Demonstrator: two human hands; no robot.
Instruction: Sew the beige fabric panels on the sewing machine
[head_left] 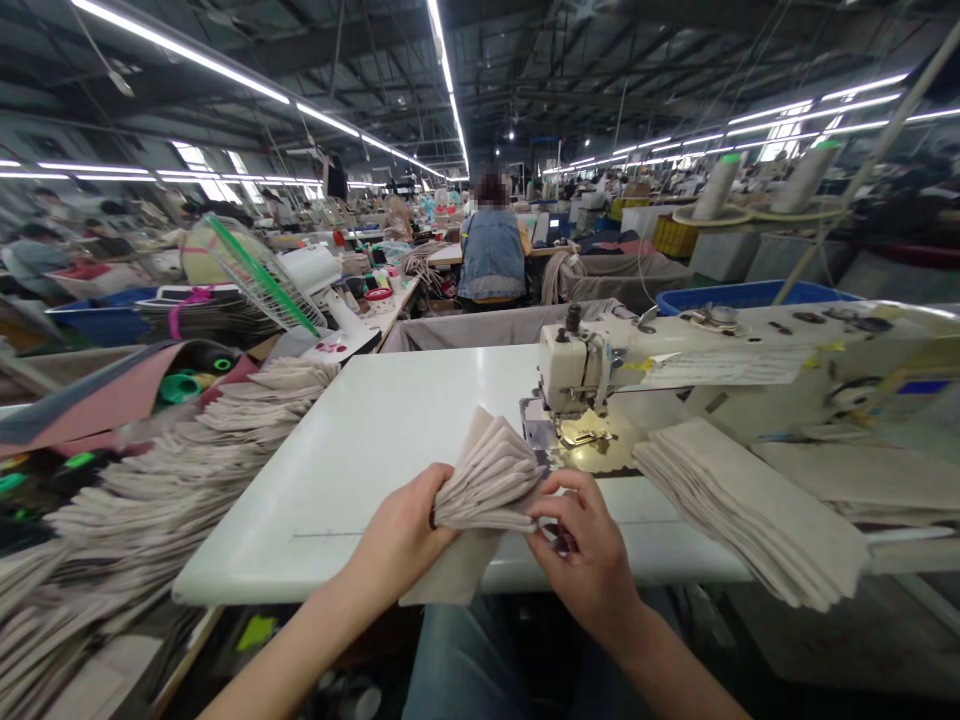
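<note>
A folded bundle of beige fabric pieces (495, 475) is held over the front of the white sewing table (390, 430). My left hand (409, 530) is closed around the bundle's left side, thumb on top. My right hand (581, 545) pinches the right edge of the bundle between curled fingers. A loose end of the fabric hangs below, over the table's front edge. Just beyond the bundle stands the head of a sewing machine (574, 365), its needle area lit yellow.
Right of the needle lies a stack of beige fabric pieces (750, 500), overhanging the front edge. A long row of layered beige pieces (187, 480) lines the left side. Behind are a fan (262, 270), a blue bin (750, 293) and a seated person (491, 255).
</note>
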